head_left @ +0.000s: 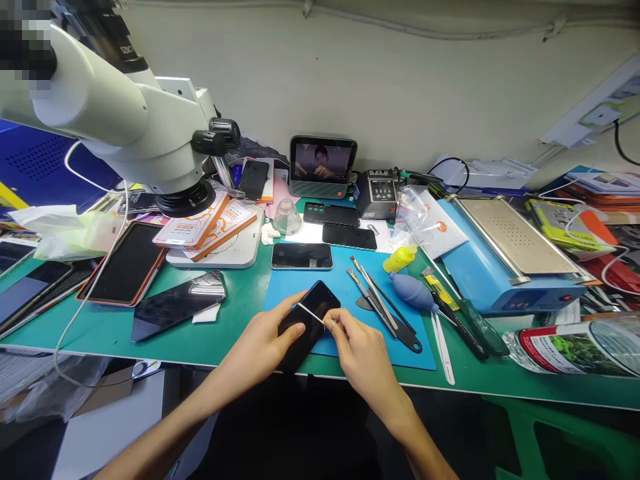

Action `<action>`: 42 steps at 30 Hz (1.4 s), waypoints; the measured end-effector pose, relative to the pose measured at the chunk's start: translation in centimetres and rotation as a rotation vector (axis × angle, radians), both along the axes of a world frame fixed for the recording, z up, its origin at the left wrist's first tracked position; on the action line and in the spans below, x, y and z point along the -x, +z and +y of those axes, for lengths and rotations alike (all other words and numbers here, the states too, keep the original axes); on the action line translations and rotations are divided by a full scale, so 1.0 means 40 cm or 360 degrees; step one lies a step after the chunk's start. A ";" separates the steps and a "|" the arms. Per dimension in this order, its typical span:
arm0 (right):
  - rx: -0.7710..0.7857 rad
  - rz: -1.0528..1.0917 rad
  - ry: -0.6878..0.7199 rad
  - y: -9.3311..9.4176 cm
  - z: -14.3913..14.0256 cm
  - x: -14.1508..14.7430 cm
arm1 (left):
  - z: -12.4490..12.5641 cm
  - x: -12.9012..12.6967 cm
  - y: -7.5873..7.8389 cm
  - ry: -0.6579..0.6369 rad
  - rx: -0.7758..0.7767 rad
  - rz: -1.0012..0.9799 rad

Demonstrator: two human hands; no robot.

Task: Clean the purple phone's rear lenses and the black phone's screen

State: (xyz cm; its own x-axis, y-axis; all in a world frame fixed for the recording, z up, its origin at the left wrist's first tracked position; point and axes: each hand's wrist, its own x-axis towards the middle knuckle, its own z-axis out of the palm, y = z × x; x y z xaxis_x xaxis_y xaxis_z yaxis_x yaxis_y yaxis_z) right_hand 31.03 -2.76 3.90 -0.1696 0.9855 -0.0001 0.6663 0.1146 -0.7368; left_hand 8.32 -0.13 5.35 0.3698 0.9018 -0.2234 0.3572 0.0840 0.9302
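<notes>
Black smartphone (309, 324) w/ glossy dark face, tilted, at bench's front edge on blue mat (350, 280), left hand (265, 343) fingers clamped round its lower body, right hand (357, 343) fingertips pinched together on thin white strip (311, 312) across phone.

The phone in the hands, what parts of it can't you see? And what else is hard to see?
- Head view: the near end of the phone is covered by the left hand and right hand.
- The thin pale strip across the phone is too small to identify.
- The microscope is cut off by the top and left edges, with a blurred patch.
- The bottle runs off the right edge.
- The small screen is too tiny to read.
</notes>
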 end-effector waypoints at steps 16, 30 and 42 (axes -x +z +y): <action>0.0319 0.0217 0.0098 0.024 0.012 -0.011 | 0.012 -0.008 -0.022 0.0050 -0.0004 0.0000; 0.1034 0.0737 0.0315 0.076 0.034 -0.032 | -0.004 0.016 -0.011 0.0154 0.0010 -0.0367; 0.0723 0.0403 0.0276 0.146 0.126 0.007 | 0.019 0.076 0.047 0.0165 -0.0233 -0.0144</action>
